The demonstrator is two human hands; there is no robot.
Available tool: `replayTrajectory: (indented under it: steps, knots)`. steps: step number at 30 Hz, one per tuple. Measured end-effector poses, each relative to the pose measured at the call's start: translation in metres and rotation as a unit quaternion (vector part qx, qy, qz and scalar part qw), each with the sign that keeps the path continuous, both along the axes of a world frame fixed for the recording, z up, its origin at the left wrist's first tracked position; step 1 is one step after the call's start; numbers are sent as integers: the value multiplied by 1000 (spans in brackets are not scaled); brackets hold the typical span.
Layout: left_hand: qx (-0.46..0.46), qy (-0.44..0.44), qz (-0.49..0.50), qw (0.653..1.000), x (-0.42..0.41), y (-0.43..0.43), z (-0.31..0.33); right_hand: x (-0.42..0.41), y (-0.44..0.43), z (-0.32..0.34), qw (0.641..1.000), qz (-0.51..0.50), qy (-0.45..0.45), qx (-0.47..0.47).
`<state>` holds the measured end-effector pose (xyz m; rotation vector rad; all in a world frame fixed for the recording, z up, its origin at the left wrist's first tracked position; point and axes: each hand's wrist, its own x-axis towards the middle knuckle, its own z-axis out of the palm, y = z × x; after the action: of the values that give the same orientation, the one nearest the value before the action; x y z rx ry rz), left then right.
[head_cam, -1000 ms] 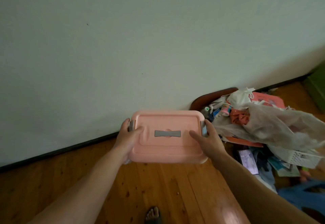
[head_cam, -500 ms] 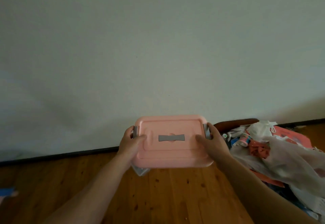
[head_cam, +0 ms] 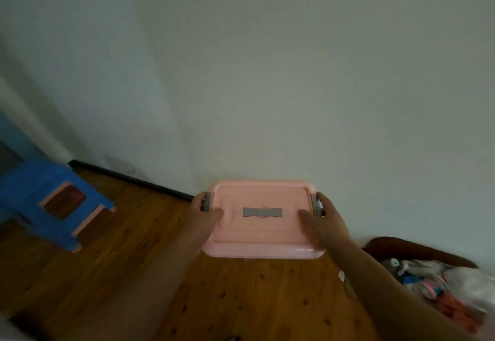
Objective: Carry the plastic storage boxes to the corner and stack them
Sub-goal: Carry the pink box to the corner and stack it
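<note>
A blue stool (head_cam: 51,201) stands on the wooden floor (head_cam: 150,273) at far left. At centre, the left hand (head_cam: 205,216) and right hand (head_cam: 325,223) clasp the 2 short ends of a pink storage box (head_cam: 261,231), thumbs on its lid, held above the floor before the pale wall (head_cam: 267,73). A clutter pile (head_cam: 444,287) lies at lower right.

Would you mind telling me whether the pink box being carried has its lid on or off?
On. The pink lid covers the box, grey latches at both ends; whether they are clipped, cannot tell.
</note>
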<state>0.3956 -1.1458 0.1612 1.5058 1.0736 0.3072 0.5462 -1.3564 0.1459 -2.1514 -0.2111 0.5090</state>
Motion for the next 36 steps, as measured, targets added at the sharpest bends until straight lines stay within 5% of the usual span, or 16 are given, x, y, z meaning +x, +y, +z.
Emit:
replayTrajectory:
  steps: [17,36]
  knots:
    - [8,0,252,968,-228,8,26,-132,107,29,960,280,-5,30]
    - [19,-26,408,912,-477,-47,35,-353,149,46,899,438,5,19]
